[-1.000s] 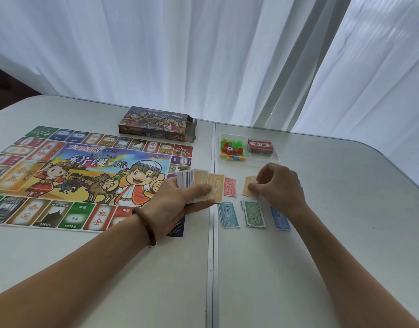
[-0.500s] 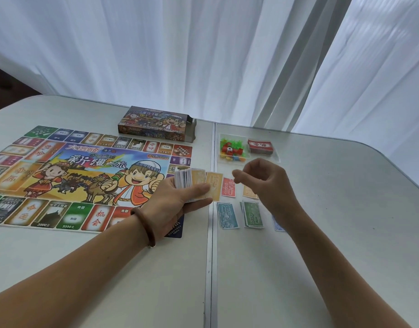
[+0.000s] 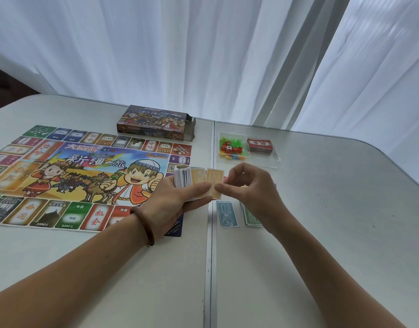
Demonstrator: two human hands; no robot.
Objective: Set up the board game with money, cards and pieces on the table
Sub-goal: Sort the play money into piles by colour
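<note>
Above the seam of the table (image 3: 322, 221), my left hand (image 3: 173, 205) grips the stack of play money (image 3: 191, 179), thumb across its top. My right hand (image 3: 251, 189), which a second ago was down at the orange pile and then lifted away empty, has come back to the stack and now pinches the top orange note (image 3: 214, 182) between thumb and forefinger. The blue notes (image 3: 227, 214) and green notes (image 3: 251, 218) lie unmoved by my right wrist. The board (image 3: 85, 174) stays flat on the left, the box (image 3: 156, 123) behind it, the pieces (image 3: 229, 150) and red cards (image 3: 259, 145) in their tray (image 3: 274, 159) beyond my hands.
</note>
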